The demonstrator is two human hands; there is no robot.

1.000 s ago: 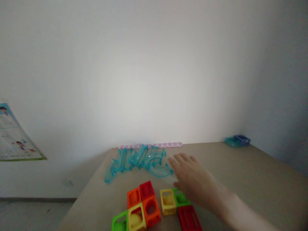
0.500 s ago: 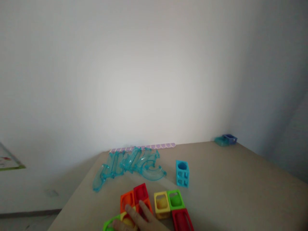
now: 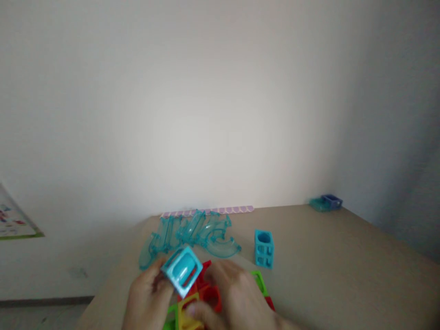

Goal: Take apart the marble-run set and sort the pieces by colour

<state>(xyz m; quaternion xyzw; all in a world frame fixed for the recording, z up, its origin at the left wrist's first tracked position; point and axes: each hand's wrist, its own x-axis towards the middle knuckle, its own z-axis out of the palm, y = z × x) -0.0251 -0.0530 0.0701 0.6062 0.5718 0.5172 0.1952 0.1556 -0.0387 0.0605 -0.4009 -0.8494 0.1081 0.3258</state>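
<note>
Room: pale bare wall behind a beige table [image 3: 343, 256]; a poster corner [image 3: 15, 222] shows low on the wall at far left.
Left hand: the left hand [image 3: 146, 295] is clenched around a turquoise cube block [image 3: 182, 269], holding it tilted above the near cluster, its open face turned toward the camera.
Right hand: the right hand [image 3: 233, 293] lies curled over the cluster of coloured blocks [image 3: 209, 298], fingers pressing on the red and yellow ones; whether it actually grips one I cannot tell.
Held block's place: in the air, just above the red blocks, between the two hands.
Nearby: a second turquoise block [image 3: 264, 248] stands upright and apart, to the right; clear blue curved track pieces [image 3: 192, 233] lie in a heap behind the hands; a lilac strip [image 3: 209, 211] runs along the table's far edge; two small blue pieces [image 3: 326, 202] sit at the far right corner.
Risk: the tilted cube, gripped near one edge, could slip and knock the cluster apart.
Risk: the cluster sits close to the near edge, so a push from the right hand could shove blocks off.
</note>
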